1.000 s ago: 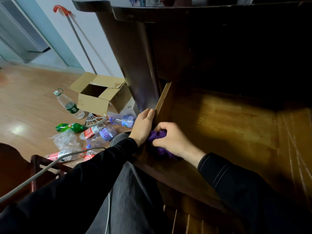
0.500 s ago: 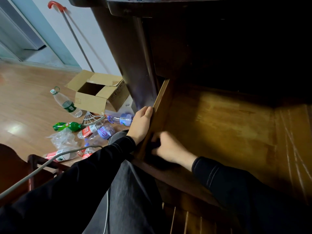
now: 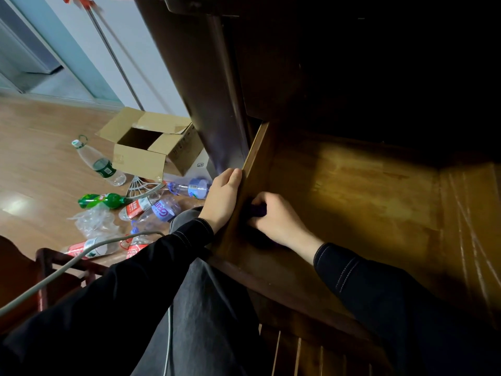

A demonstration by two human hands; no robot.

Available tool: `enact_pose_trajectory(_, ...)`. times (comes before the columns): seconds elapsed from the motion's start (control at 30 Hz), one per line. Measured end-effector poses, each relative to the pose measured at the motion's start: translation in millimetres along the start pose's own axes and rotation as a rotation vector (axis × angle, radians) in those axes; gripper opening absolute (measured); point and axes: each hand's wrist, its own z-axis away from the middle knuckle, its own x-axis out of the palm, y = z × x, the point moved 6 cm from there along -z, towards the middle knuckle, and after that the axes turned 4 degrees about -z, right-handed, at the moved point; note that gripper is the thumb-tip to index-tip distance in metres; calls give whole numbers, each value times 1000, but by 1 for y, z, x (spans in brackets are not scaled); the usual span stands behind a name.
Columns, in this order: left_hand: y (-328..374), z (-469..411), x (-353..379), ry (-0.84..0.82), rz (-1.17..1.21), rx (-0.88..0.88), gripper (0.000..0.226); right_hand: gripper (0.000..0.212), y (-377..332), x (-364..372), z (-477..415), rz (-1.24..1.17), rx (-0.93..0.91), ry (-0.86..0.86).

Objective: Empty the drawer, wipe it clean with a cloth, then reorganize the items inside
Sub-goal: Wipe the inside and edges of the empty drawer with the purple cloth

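The wooden drawer point(image 3: 352, 191) is pulled out below a dark cabinet, and its bare floor shows. My right hand point(image 3: 276, 218) is inside at the near-left corner, fingers curled round a purple cloth point(image 3: 257, 210) that is pressed against the drawer's left wall. Most of the cloth is hidden under the hand. My left hand point(image 3: 221, 199) rests flat on the outside of the left wall point(image 3: 252, 164), fingers straight, thumb near the top edge.
On the floor at left lie several plastic bottles point(image 3: 100, 164), crumpled plastic point(image 3: 92, 221), a wire whisk point(image 3: 141, 185) and an open cardboard box point(image 3: 151, 147). A pole point(image 3: 113, 55) leans on the wall. A grey cable point(image 3: 54, 275) crosses a dark chair at lower left.
My right hand has slid the cloth along the left wall, dipping into the front corner and then back a little. The left hand stays on the drawer's side.
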Motion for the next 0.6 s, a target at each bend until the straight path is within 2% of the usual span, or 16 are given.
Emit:
enact_pose_trajectory(0.13,1,1,-1,8,27,3,38,22,3,5,2,142,5,1)
enact_pose_trajectory(0.33,2,2,0,-17,21,-7,40,32,9,30,21,366,-64,-150)
enact_pose_trajectory(0.47,2,3,1,-23,6,-14,38,48,16,45,40,582,-203,-433)
enact_pose_trajectory(0.53,1,2,1,-23,5,-22,38,42,13,48,48,642,-332,-515)
enact_pose_trajectory(0.6,1,2,1,-16,-3,-12,37,29,8,44,49,676,-424,-496)
